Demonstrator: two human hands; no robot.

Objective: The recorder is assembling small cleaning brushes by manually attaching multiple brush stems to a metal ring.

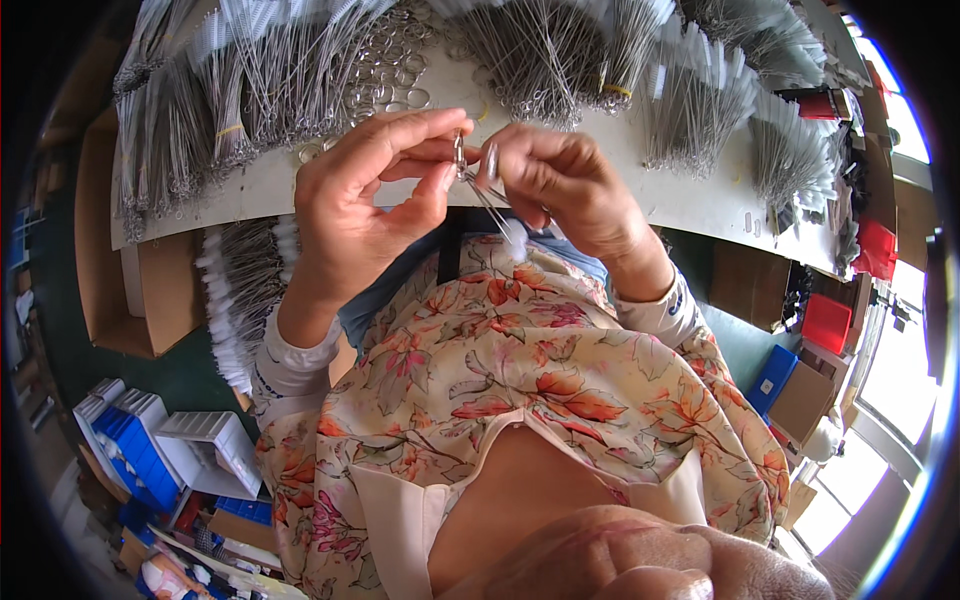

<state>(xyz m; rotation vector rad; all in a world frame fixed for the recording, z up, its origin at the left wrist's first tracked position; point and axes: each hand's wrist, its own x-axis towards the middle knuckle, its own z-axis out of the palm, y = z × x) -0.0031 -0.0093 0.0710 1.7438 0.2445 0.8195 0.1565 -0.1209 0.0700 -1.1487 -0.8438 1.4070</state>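
Just beyond my lap, at the table's near edge, both hands are close together. My left hand (380, 185) pinches a metal ring (460, 148) between thumb and fingers, seen almost edge-on. From the ring a few thin wire brushes (488, 208) slant down to a blurred whitish bristle end. My right hand (575, 190) is curled beside the ring, its fingers closed about the brush wires; the exact grip is partly hidden. Something shiny (492, 162) shows at its index finger, and I cannot tell what it is.
Bundles of wire brushes (545, 70) cover the white table's (690, 195) far side. Loose metal rings (390, 75) lie among them. More brushes (245, 280) sit below at left, near a cardboard box (165, 290). White and blue bins (210, 450) stand lower left; a red bin (827, 322) is at right.
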